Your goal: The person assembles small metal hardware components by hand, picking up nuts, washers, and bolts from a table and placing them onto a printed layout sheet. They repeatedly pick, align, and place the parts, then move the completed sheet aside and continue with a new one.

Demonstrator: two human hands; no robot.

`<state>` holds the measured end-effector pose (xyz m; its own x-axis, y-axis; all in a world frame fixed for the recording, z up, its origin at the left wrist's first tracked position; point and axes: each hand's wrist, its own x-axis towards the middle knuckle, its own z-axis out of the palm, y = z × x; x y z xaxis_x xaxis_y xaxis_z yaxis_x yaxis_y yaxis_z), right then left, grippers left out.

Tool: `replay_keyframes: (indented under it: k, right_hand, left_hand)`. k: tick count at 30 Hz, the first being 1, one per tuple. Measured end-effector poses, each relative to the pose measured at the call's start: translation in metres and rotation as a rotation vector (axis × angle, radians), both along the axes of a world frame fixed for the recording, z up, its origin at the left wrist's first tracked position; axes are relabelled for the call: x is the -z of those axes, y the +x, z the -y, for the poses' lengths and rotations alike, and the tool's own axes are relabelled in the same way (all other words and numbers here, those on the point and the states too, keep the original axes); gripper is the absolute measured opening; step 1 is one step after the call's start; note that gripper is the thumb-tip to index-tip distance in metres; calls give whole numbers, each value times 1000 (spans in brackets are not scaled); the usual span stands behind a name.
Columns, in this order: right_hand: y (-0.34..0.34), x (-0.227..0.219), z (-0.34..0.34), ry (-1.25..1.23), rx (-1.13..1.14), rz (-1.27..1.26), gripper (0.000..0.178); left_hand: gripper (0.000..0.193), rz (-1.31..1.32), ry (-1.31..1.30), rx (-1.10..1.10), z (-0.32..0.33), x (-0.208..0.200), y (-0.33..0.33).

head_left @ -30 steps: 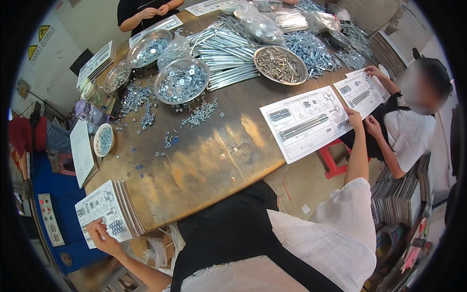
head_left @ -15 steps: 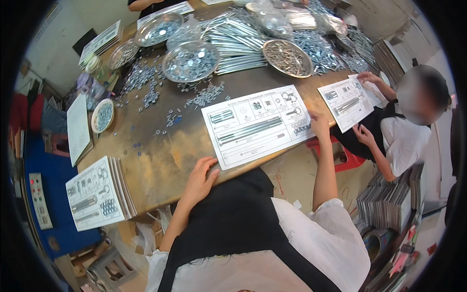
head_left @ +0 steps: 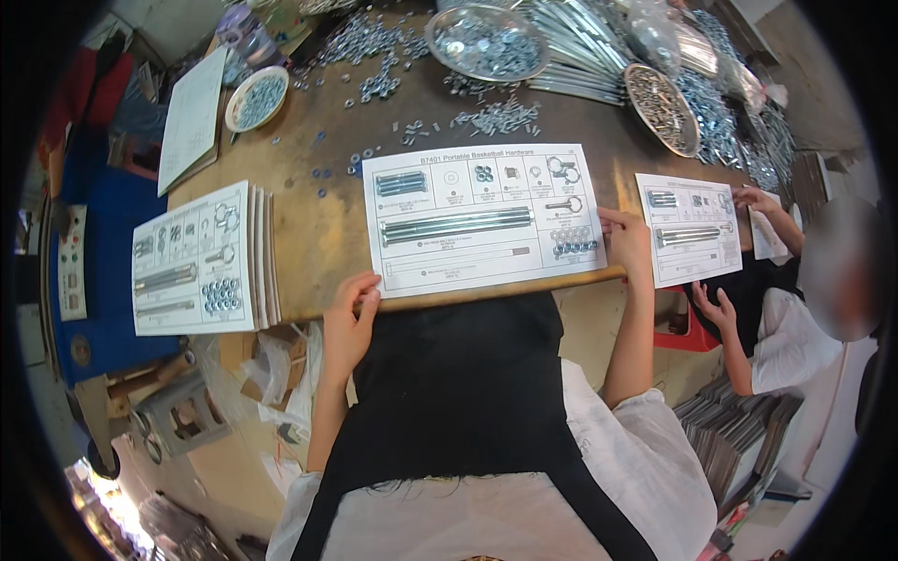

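A printed card (head_left: 482, 220) is pinned flat at the table's (head_left: 309, 224) near edge; its corners are pressed by the left hand (head_left: 351, 323) and right hand (head_left: 629, 245), neither clenched; loose nuts (head_left: 496, 117) nearby could be trapped under it.

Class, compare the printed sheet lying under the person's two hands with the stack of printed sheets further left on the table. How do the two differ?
The single sheet lies alone at the table's near edge; the stack of sheets is many sheets piled up, edges showing on its right side. The left hand and right hand touch the single sheet at its corners; no hand touches the stack. The single sheet looks wider than tall, the stack roughly square. Both are white and show pictures of bolts and small hardware.
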<state>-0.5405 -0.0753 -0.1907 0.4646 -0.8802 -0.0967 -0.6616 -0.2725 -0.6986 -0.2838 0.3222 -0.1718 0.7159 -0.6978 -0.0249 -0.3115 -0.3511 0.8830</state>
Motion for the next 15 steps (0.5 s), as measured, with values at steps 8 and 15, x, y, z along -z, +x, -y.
replay_keyframes:
  k: [8, 15]
  right_hand:
    - [29, -15, -23, 282, -131, 37, 36]
    - [65, -14, 28, 163, -261, -72, 31]
  left_hand:
    - [20, 118, 133, -177, -29, -5, 27]
    - [27, 383, 213, -142, 22, -3, 79]
